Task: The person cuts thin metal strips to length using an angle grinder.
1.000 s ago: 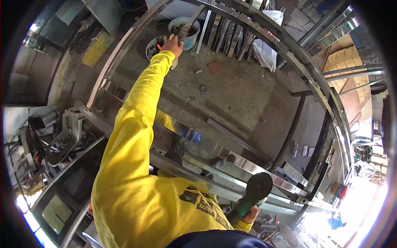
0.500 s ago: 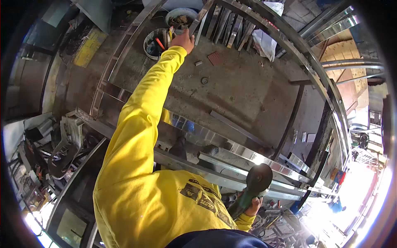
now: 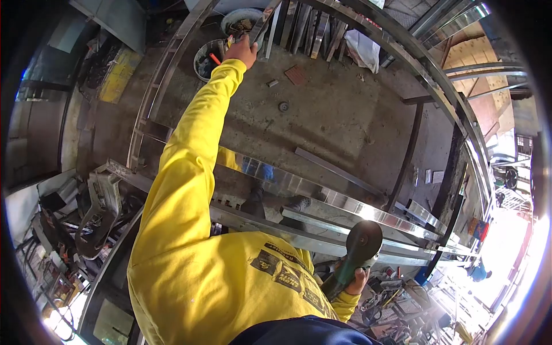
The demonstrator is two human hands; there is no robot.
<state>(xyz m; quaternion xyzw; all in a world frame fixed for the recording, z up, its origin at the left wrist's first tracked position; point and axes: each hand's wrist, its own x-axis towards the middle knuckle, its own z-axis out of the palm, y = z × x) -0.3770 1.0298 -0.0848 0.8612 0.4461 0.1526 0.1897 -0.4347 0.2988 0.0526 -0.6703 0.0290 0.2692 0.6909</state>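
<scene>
My left arm, in a yellow sleeve, is stretched far forward. At its end, my left hand (image 3: 241, 53) is beside two buckets, with its fingers curled around something I cannot make out. The nearer bucket (image 3: 199, 68) holds an orange-red handled item (image 3: 215, 58) among dark things. Behind it, the other bucket (image 3: 225, 24) contains scraps. Low on the right, my right hand (image 3: 359, 280) is closed around an angle grinder (image 3: 339, 279). Its round dark disc (image 3: 364, 241) faces up, close to a long shiny metal bar (image 3: 299, 187). Part of the grinder's body is in shadow.
A large curved metal frame (image 3: 397, 49) arches around the work area. On the concrete floor (image 3: 333, 115) lie a reddish square piece (image 3: 296, 75), a small round disc (image 3: 283, 106) and a loose bar (image 3: 339, 175). Cut metal lengths (image 3: 316, 37) lean at the back; a chair (image 3: 98, 213) stands left.
The view has shifted slightly. My left hand has moved a little up and left in view, still by the buckets. The grinder stays in my right hand, its disc slightly higher in view.
</scene>
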